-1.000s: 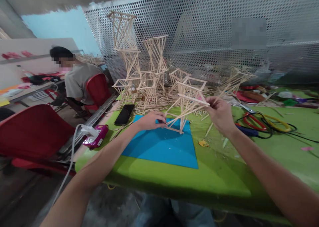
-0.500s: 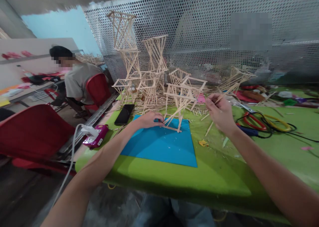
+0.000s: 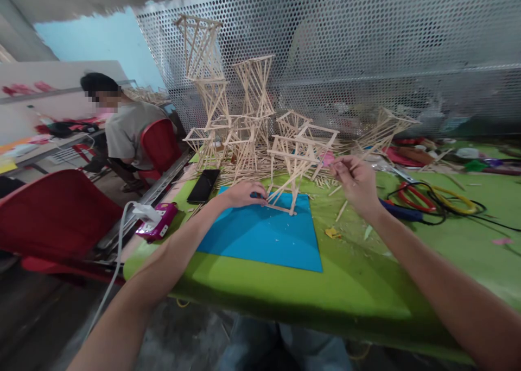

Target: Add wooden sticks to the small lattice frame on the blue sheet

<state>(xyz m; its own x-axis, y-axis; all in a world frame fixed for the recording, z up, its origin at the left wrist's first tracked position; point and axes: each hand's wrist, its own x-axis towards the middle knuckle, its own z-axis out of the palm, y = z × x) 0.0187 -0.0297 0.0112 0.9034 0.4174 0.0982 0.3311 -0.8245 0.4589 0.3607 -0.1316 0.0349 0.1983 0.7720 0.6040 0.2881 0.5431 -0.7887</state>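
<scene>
On a blue sheet (image 3: 260, 243) stands a small frame of thin wooden sticks (image 3: 293, 167), square at top and bottom with slanting sticks between. My left hand (image 3: 246, 193) is closed at its lower left corner, fingertips pinching the bottom stick. To the right of the frame, my right hand (image 3: 355, 181) is raised with its fingers pinched together. Its fingertips meet a small pink piece (image 3: 328, 159) in the view; whether they grip it or something thin is too small to tell.
Taller stick towers (image 3: 205, 50) and a heap of loose sticks (image 3: 244, 173) stand behind. A phone (image 3: 203, 186) and a purple power strip (image 3: 157, 222) lie left. Right are pliers (image 3: 415, 198) and a black cable (image 3: 442, 219). Another person (image 3: 130, 126) sits at far left.
My right hand has shifted slightly left, closer to the pink piece and the frame. My left hand stays at the frame's lower corner, its fingers a little flatter.
</scene>
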